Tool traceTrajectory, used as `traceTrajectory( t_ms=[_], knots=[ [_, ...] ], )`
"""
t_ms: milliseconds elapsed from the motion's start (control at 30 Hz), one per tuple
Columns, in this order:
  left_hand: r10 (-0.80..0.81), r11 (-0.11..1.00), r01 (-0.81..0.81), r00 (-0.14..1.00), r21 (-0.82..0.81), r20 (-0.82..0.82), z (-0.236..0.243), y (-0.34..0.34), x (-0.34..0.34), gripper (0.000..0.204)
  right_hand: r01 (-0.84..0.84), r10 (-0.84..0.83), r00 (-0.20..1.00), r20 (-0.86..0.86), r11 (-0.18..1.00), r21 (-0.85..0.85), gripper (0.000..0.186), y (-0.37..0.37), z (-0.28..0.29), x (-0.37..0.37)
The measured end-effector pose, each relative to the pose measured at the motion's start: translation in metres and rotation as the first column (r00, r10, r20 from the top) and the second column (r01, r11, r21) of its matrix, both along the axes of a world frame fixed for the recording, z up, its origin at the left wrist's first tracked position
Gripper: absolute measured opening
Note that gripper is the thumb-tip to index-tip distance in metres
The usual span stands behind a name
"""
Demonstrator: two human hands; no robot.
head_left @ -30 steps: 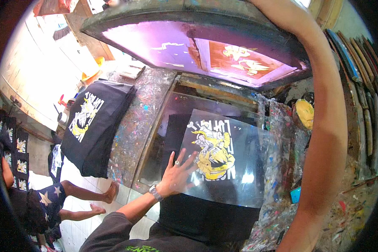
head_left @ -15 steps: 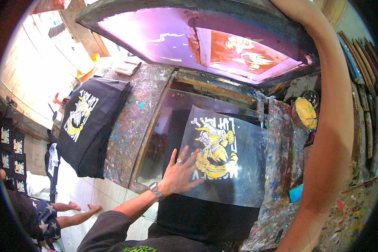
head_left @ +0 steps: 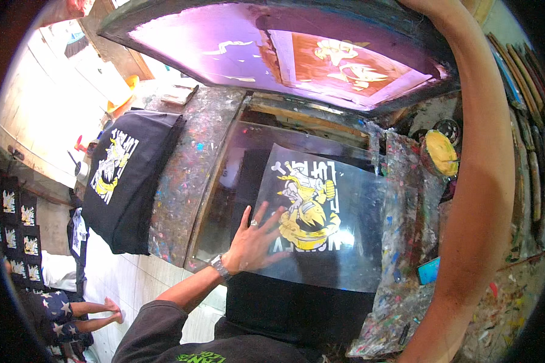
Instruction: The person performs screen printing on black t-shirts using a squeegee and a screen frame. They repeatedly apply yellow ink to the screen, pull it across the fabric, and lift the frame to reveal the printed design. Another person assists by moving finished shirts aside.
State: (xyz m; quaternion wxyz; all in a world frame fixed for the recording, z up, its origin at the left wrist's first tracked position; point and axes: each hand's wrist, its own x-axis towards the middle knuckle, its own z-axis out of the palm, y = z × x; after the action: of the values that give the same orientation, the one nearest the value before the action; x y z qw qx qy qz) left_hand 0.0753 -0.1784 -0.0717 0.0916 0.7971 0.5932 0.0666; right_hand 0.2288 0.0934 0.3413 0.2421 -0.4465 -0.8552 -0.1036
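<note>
A clear plastic sheet [head_left: 360, 242] lies over a black shirt [head_left: 297, 311] on the printing board. Through the sheet shows a yellow and white cartoon print [head_left: 309, 212]. My left hand [head_left: 257, 239] rests at the sheet's left side, palm down and fingers spread, with a ring and a wristwatch on. A large screen-printing frame [head_left: 236, 51] stands tilted up beyond the board, purple with a brown stencil area. My right arm reaches up along the right side to the frame's top right edge. There my right hand [head_left: 415, 3] is mostly cut off, its fingers hidden.
Black printed shirts [head_left: 130, 175] are piled at the left on the paint-spotted table [head_left: 184, 181]. A bowl of yellow ink [head_left: 440, 152] and a small blue item [head_left: 429, 271] sit on the right. Worn wooden strips [head_left: 524, 139] line the right wall. Another person's legs [head_left: 91, 314] show lower left.
My view has shifted slightly. My left hand stays spread at the sheet, moved a little, its fingers more blurred. The raised frame remains tilted up. The other person's feet have come closer together.
</note>
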Motion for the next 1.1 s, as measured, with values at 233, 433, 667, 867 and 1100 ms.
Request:
traceTrajectory(
  t_ms=[233, 433, 667, 867, 1100],
  knots=[
    [0.001, 1.0, -0.002, 1.0, 0.016, 0.015, 0.0, -0.001, 0.001, 0.073, 0.096, -0.095, 0.995, 0.013, 0.994, -0.059, 0.091, -0.009, 0.006, -0.005],
    [-0.007, 1.0, 0.006, 1.0, 0.021, 0.015, 0.0, 0.001, 0.002, 0.073, 0.062, -0.061, 0.998, 0.027, 0.998, -0.006, 0.083, -0.01, 0.0, -0.004],
    [0.15, 0.987, -0.145, 0.986, 0.076, -0.076, 0.004, -0.012, -0.025, 0.081, -0.01, 0.013, 0.999, 0.037, 0.997, -0.076, 0.078, -0.011, 0.002, -0.003],
    [-0.024, 0.995, 0.021, 0.999, -0.095, -0.029, 0.006, -0.052, -0.062, 0.082, 0.006, -0.005, 1.0, 0.027, 1.0, -0.029, 0.08, -0.008, -0.005, 0.001],
    [-0.036, 0.994, 0.028, 0.997, -0.107, -0.07, 0.003, -0.054, -0.063, 0.089, 0.013, -0.013, 1.0, 0.021, 1.0, -0.01, 0.082, -0.006, -0.012, -0.002]
  ],
)
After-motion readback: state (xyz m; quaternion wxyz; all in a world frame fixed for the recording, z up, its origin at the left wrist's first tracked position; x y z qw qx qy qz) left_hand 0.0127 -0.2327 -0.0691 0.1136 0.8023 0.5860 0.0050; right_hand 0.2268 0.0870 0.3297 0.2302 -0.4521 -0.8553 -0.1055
